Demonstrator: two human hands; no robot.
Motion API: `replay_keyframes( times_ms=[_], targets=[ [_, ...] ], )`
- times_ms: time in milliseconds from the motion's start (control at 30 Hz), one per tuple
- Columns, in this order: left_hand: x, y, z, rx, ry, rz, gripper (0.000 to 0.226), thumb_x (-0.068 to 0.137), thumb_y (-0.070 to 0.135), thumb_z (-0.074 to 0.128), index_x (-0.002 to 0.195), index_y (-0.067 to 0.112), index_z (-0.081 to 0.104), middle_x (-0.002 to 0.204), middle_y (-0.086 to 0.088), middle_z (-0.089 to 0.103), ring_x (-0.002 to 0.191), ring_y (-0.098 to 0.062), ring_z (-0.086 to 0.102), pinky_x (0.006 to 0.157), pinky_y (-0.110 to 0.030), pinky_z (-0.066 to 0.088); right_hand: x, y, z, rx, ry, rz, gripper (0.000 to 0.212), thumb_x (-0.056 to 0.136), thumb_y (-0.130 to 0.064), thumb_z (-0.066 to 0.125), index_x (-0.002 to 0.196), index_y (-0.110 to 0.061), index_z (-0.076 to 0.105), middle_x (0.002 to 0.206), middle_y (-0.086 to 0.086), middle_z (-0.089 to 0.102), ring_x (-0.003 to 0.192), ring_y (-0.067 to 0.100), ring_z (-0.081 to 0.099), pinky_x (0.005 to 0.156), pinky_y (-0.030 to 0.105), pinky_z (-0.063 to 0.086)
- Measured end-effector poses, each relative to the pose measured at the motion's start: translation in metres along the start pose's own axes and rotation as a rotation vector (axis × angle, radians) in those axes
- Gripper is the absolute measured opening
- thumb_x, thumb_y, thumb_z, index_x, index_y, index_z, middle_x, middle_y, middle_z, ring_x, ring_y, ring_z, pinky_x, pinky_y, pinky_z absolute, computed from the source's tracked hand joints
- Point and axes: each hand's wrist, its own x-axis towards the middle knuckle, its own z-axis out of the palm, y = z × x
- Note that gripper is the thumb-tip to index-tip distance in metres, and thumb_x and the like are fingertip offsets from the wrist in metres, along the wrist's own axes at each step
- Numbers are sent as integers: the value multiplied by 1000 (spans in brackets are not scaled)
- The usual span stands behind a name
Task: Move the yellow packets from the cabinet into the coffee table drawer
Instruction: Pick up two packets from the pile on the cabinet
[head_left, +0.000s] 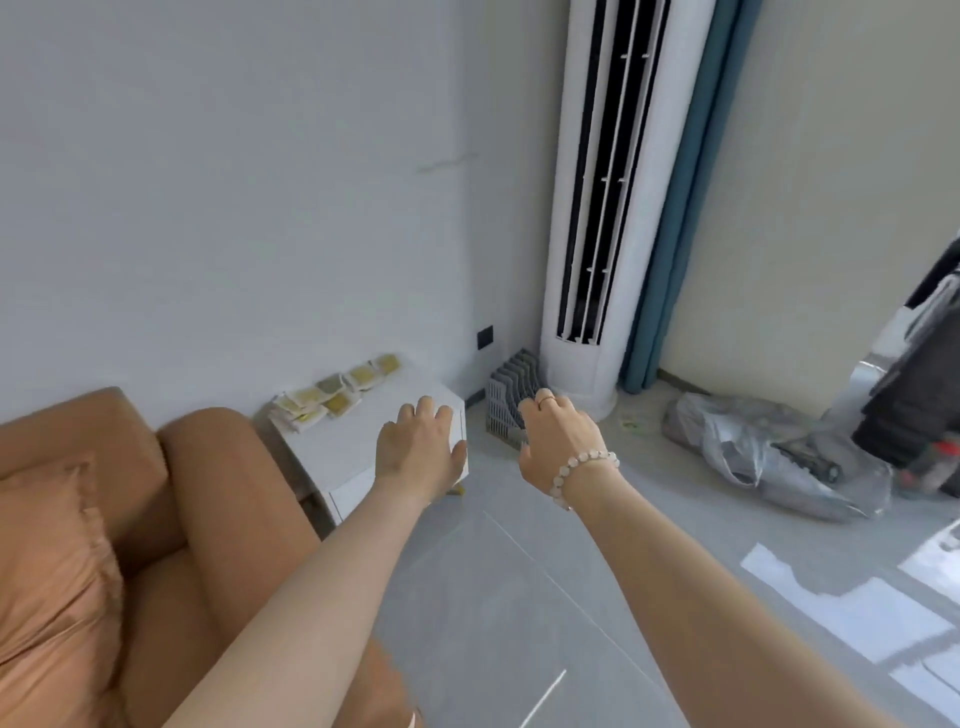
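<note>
Several yellow packets lie in a row along the wall side of a small white cabinet beside the sofa. My left hand is stretched out over the cabinet's near right corner, fingers relaxed and holding nothing, well short of the packets. My right hand, with a bead bracelet and a ring, hangs in the air right of the cabinet with loosely bent fingers and nothing in it. The coffee table is out of view.
An orange sofa with a cushion fills the lower left. A tall white air conditioner stands in the corner, a grey rack at its foot. A grey plastic bag lies on the tiled floor at right.
</note>
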Motion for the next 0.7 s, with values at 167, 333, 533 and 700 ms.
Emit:
replay_keyframes(
  times_ms=[167, 333, 533, 700],
  targets=[
    [67, -36, 26, 37, -85, -59, 46, 96, 46, 37, 130, 16, 44, 127, -5, 45, 113, -23, 46, 78, -31, 39, 87, -1, 11, -5, -35, -78, 36, 91, -20, 47, 126, -10, 42, 129, 8, 42, 118, 23, 43, 93, 30, 39],
    [138, -61, 40, 68, -75, -70, 46, 96, 45, 37, 130, 15, 42, 128, -5, 46, 114, -23, 46, 77, -30, 39, 168, 3, 16, -3, -48, -111, 38, 93, -23, 47, 129, -11, 40, 129, 7, 42, 117, 22, 43, 94, 30, 39],
    [193, -66, 61, 37, -77, -94, 46, 96, 45, 37, 131, 15, 43, 126, -3, 46, 114, -21, 46, 77, -29, 39, 226, 19, 28, -29, -86, -115, 36, 94, -21, 44, 127, -10, 42, 130, 8, 43, 118, 23, 43, 95, 29, 36],
    [235, -77, 75, 7, -93, -134, 45, 95, 45, 38, 129, 15, 44, 125, -3, 46, 112, -21, 47, 80, -30, 40, 282, 22, 37, -10, -91, -158, 34, 92, -18, 45, 125, -9, 43, 130, 7, 43, 118, 22, 43, 93, 29, 37]
  ],
)
